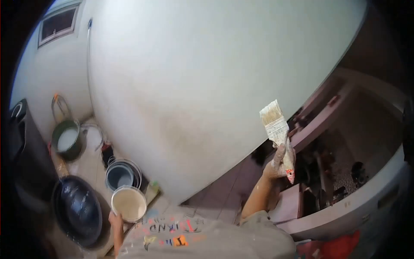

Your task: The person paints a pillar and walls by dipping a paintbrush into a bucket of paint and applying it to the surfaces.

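My right hand (pixel 278 165), spotted with paint, is wrapped round the handle of a wide paintbrush (pixel 276 125). The brush has pale bristles pointing up and a red-tipped handle, and it is raised near the right edge of a white wall (pixel 185 86). At the lower left, my left hand (pixel 115 220) grips the side of a small white bucket (pixel 129 203) with cream-coloured contents. The wall shows a brownish stained patch in its lower middle. The bristles look apart from the wall, though the exact distance is hard to tell.
Grey nested buckets (pixel 120 175) stand just beyond the held bucket. A large dark basin (pixel 77 211) lies at the lower left, with a green bucket (pixel 67 140) of whitish liquid behind it. A curved white ledge (pixel 336 220) and dark shelving are at the right.
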A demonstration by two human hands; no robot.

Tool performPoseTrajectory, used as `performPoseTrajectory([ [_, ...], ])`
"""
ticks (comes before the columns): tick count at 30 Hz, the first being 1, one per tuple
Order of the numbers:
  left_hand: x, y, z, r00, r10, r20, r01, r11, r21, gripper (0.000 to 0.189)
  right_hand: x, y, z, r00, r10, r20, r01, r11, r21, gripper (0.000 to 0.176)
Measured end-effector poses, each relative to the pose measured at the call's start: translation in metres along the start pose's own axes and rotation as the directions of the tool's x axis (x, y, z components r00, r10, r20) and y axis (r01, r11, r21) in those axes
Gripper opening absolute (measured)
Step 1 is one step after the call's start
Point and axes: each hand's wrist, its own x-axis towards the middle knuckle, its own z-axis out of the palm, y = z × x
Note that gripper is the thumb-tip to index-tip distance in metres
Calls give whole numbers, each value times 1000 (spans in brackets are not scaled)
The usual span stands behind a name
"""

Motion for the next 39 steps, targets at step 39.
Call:
performPoseTrajectory([
  [39, 19, -28, -6, 988, 128, -82, -92, 934, 345, 30, 178, -33, -17, 757, -625, -189, 330, 616, -716, 27],
])
